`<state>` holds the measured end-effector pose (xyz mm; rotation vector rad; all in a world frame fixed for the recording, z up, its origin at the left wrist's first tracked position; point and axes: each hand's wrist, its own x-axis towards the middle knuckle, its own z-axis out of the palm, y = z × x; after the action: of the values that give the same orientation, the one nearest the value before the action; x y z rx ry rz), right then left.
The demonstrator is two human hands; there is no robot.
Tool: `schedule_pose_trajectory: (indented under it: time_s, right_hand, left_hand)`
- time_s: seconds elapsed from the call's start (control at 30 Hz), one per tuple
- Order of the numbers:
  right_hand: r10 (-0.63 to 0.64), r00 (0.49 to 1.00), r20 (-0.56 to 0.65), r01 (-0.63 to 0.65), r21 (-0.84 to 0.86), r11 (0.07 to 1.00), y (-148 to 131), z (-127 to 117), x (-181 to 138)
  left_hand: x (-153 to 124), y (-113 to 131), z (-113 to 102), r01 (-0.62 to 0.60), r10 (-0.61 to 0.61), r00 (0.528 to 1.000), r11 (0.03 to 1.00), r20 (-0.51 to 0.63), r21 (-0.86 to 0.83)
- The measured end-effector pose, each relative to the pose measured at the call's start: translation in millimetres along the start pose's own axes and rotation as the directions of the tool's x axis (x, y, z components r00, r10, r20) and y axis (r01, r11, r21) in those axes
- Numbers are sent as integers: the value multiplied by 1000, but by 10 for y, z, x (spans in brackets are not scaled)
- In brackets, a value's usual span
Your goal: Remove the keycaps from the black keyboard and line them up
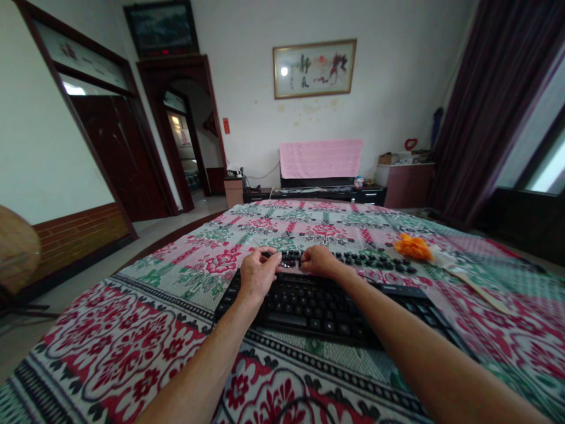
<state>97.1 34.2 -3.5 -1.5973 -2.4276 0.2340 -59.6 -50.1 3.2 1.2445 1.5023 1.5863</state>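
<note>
A black keyboard [304, 300] lies on the patterned cloth in front of me, partly covered by my right forearm. Beyond its far edge runs a line of small loose black keycaps [379, 260]. My left hand [259, 272] is over the keyboard's far left corner, thumb and fingers pinched, with a small dark piece that looks like a keycap showing between them. Close by, my right hand [320, 261] is closed among the loose keycaps. Its fingertips point left toward the other hand, and what they grip is hidden.
An orange fluffy duster [412, 247] with a pale handle lies to the right of the keycaps. Red and green flowered cloth [176, 318] covers the table. A dark cable [304, 403] curls at the near edge. Behind stands a low cabinet [371, 195] with a pink cloth [321, 159] above it.
</note>
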Motion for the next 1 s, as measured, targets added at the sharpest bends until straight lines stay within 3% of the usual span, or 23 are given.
schedule_pose_trajectory:
  time_s: [0.7, 0.87, 1.0]
  right_hand:
    - [20, 998, -54, -22, -33, 999, -18, 101, 85]
    - [3, 998, -66, -4, -5, 1000, -39, 14, 33]
    - [-85, 996, -34, 88, 76, 993, 47, -146, -143]
  left_hand:
    - [-15, 16, 14, 19, -19, 1000, 1000, 6, -15]
    - [-28, 27, 12, 26, -27, 999, 1000, 18, 13]
    - [-69, 57, 36, 68, -75, 993, 995, 90, 70]
